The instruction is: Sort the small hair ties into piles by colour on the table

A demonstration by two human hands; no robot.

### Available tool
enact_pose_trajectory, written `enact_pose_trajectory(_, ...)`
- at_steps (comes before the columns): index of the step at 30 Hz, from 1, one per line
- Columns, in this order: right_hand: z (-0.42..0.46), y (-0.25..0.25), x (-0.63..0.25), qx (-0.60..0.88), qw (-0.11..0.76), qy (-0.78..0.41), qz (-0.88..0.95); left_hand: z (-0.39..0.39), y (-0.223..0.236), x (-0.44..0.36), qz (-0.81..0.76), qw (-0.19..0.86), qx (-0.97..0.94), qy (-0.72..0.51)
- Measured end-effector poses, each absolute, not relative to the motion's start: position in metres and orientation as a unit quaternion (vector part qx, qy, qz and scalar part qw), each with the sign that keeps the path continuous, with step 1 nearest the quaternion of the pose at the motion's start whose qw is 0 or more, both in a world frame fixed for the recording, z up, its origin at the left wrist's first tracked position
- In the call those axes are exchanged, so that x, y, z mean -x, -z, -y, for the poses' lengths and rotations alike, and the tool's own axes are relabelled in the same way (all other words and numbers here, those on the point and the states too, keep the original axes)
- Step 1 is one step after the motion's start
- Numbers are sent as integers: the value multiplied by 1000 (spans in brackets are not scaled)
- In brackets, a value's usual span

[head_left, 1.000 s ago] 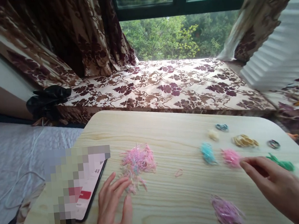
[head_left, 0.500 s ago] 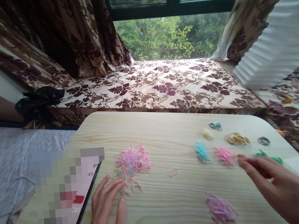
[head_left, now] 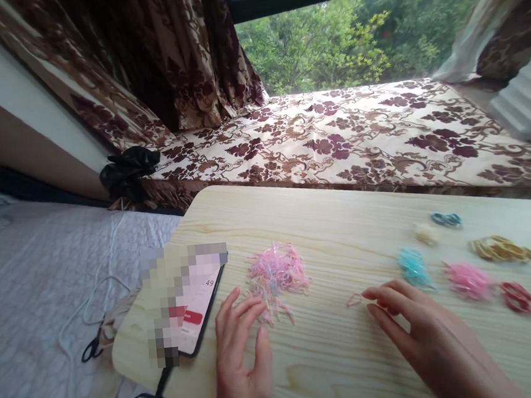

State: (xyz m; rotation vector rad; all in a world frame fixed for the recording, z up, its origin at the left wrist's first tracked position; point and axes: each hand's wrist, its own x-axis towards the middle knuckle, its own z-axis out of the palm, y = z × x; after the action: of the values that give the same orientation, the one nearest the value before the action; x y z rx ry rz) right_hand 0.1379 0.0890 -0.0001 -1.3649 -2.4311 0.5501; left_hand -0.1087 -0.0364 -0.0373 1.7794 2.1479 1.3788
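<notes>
One pink loop lies on the table, well in from its left edge; the right hand, fingers parted, is at it.
Probably light, soft, stretchy: pinch the end nearest the fingers. The left hand, open, is beside one mixed pile; rightward are at least eight colour groups.

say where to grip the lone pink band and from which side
Likely the right end of the pink band, pinched from the right: it lies flat on the table as a thin loop, that end nearest the right hand.
</notes>
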Motion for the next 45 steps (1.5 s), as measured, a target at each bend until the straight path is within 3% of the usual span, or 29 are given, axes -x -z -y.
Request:
enact_pose_trajectory(15,-100,-7,-120,493,86,-188,845,42,46,117,-679,31,-591,-434)
enact_pose_trajectory(22,-96,-1,-124,445,165,-145,868,38,37,110,-683,27,-576,-449)
enact_pose_trajectory(27,-97,-28,-159,444,225,-99,861,38,34,109,-686,33,-575,-444)
enact_pose_trajectory(33,-86,-46,-212,488,218,-30,845,39,34,111,-684,39,-584,-436)
enact_pose_trajectory(45,-74,-40,-236,587,210,-97,776,38,34,112,-692,13,-597,-406)
